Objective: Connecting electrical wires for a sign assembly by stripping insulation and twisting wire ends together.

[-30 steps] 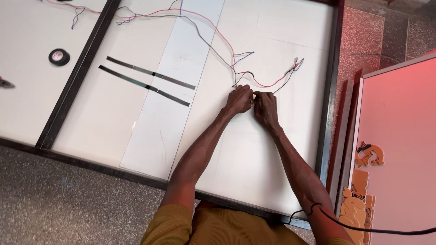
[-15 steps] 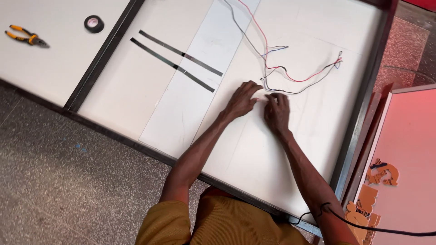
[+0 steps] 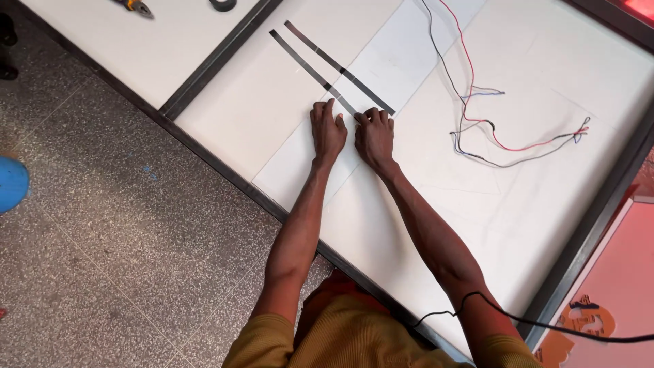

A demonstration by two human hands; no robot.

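My left hand [image 3: 328, 131] lies flat on the white panel [image 3: 436, 225], fingers spread, its fingertips at the near end of one thin dark strip [image 3: 306, 63]. My right hand [image 3: 374, 136] rests flat beside it, fingertips touching the near end of a second dark strip [image 3: 338, 66] that runs parallel to the first. Both hands sit on a translucent sheet [image 3: 296, 167] laid over the panel. A bundle of red, black and grey wires [image 3: 477, 123] lies loose to the right of the hands, apart from them.
A dark metal frame bar [image 3: 211, 71] separates this panel from another white panel at the top left, where pliers [image 3: 134, 6] and a black tape roll [image 3: 223, 4] lie. Speckled floor [image 3: 102, 225] is on the left, with a blue object [image 3: 10, 184]. A reddish board [image 3: 613, 286] stands at the right.
Both hands have left the wires and moved left to the near ends of the dark strips. The wires now lie loose on the panel.
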